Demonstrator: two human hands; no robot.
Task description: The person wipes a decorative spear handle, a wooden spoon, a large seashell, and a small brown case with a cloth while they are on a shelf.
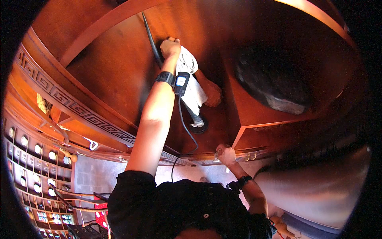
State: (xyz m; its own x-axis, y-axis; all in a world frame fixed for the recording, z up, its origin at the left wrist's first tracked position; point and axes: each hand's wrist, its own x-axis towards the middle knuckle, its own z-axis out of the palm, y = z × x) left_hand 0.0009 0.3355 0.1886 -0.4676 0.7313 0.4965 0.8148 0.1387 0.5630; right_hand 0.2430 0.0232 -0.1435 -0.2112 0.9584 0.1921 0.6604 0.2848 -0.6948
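My left hand (170, 47) grips a crumpled white cloth (191, 89) close to the wooden back panel (119, 65) of a display cabinet. The cloth hangs below the hand, partly behind my wrist. Beside the hand, a long dark tapered rod (151, 37) leans at a slant. Its lower part passes behind my forearm and the cloth, apparently down to a dark round base (199, 128). A reddish-brown rounded object (213, 94) shows behind the cloth. Low at the cabinet's front edge is my right hand (227, 155), fingers curled; a small pale patch by them is unclear.
A large dark stone-like object (274, 80) rests on a raised wooden block (262, 118) to the right. A black cable (186, 128) hangs from the device on my left wrist. Compartmented shelves (38, 167) and a chair with a red dotted cushion (101, 209) stand at lower left.
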